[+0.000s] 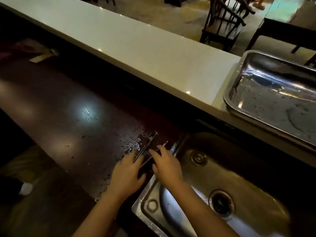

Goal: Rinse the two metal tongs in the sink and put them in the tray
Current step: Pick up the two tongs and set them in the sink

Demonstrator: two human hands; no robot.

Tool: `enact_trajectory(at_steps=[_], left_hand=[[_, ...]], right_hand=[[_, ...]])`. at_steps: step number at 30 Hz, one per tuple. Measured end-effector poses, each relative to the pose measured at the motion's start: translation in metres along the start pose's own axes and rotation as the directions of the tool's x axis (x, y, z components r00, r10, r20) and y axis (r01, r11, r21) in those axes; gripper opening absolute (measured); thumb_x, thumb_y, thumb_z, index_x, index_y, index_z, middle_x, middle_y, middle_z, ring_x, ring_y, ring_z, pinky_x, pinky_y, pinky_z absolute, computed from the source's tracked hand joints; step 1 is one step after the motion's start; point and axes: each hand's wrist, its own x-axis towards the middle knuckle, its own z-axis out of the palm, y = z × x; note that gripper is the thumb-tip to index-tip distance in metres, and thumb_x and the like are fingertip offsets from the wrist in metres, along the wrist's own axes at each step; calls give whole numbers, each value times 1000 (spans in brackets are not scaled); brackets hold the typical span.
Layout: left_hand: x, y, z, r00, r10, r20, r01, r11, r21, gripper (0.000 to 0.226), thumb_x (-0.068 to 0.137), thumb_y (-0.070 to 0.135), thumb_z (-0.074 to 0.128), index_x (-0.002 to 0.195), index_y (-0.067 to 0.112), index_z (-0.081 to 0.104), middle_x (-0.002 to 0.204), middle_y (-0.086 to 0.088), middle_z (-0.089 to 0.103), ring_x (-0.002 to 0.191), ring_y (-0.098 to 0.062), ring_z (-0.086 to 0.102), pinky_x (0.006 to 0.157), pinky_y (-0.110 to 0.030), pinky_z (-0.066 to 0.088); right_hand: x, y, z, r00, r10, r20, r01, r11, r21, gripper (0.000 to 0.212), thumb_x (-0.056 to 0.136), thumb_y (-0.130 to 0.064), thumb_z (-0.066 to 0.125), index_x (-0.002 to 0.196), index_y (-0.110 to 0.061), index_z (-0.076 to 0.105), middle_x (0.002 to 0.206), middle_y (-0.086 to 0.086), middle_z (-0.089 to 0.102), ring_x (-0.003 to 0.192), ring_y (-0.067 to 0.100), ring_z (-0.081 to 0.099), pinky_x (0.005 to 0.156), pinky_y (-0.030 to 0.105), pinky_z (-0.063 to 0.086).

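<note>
Reaching over a dark, wet countertop point(71, 106), both hands meet at the two metal tongs, which lie side by side on the counter just left of the sink rim. The left hand point(127, 173) lies palm down with its fingers spread over the rear end of the left tongs point(147, 145), whose thin arms run up and away toward a patch of water droplets point(132, 142). The right hand point(166, 165) covers the right tongs point(165, 144) in the same flat way, with only the tip showing past the fingertips. Whether either hand has actually closed on its tongs cannot be told in the dim light. The stainless steel sink point(248, 189) sits to the right, its drain point(221, 203) visible. The metal tray point(236, 110) rests on the raised pale ledge point(136, 47) beyond the sink, wet inside and well apart from the tongs.
</note>
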Motion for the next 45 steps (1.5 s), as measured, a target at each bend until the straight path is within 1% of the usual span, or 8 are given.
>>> enact_trajectory(at_steps=[4, 13, 20, 23, 28, 32, 35, 45], left_hand=[[6, -18, 13, 991, -55, 118, 53, 998, 16, 67, 77, 39, 57, 138, 25, 33, 148, -6, 33, 132, -23, 36, 101, -39, 42], [9, -28, 26, 986, -57, 159, 69, 995, -67, 48, 82, 16, 54, 130, 17, 46, 132, -5, 47, 118, -25, 44, 78, -39, 52], [14, -21, 25, 991, -60, 117, 91, 953, -289, 53, 77, 10, 66, 128, 8, 50, 132, -11, 50, 120, -25, 48, 97, -27, 41], [11, -2, 19, 993, -89, 78, 113, 917, -382, 55, 75, 11, 70, 127, 6, 51, 133, -11, 51, 122, -24, 48, 96, -18, 32], [1, 51, 21, 993, 119, -19, -115, 889, -443, 49, 73, 13, 74, 119, 9, 59, 120, -11, 60, 106, -21, 58, 87, -18, 43], [-8, 81, 43, 958, 263, 114, -186, 873, -450, 59, 82, 31, 62, 136, 31, 38, 139, 11, 44, 125, -4, 43, 102, -18, 40], [-3, 101, 55, 942, 235, 238, -24, 756, -654, 53, 81, 37, 62, 121, 57, 33, 110, 38, 56, 100, 13, 54, 81, -4, 45], [47, 122, 163, 807, 34, 590, 428, 654, -624, 23, 77, -9, 60, 73, 14, 62, 60, -5, 60, 45, -10, 52, 37, -15, 42]], right_hand=[[15, -6, 16, 994, -59, 88, 62, 998, -30, 57, 85, -5, 52, 138, -20, 36, 151, 9, 28, 124, 33, 42, 90, 44, 49], [33, -3, 33, 988, -64, 141, 85, 986, -147, 33, 86, -3, 46, 117, -6, 58, 124, 13, 54, 114, 32, 46, 82, 41, 47], [18, 3, 23, 996, -67, -59, 74, 990, 118, 38, 91, -13, 48, 129, -11, 50, 145, 6, 39, 118, 24, 51, 92, 33, 48], [-8, 6, 19, 908, 284, -309, -71, 829, 554, 44, 86, -16, 61, 129, -18, 50, 139, 3, 40, 99, 12, 59, 81, 17, 52], [-45, 24, 13, 810, 555, 192, -354, 200, 914, 28, 87, -20, 62, 113, -12, 57, 87, 4, 68, 64, 16, 65, 51, 22, 54], [-83, 55, 14, 764, 624, 164, -358, 199, 912, 8, 87, -9, 60, 83, -16, 62, 75, 11, 69, 55, 23, 63, 51, 30, 53], [-105, 82, 21, 722, 660, 207, -403, 157, 902, 8, 87, -2, 56, 85, -5, 63, 69, 8, 66, 50, 20, 61, 50, 29, 52], [-109, 151, 85, 614, 690, 383, -598, 90, 796, 17, 87, -7, 57, 98, 1, 66, 69, 22, 63, 46, 19, 53, 55, 27, 47]])
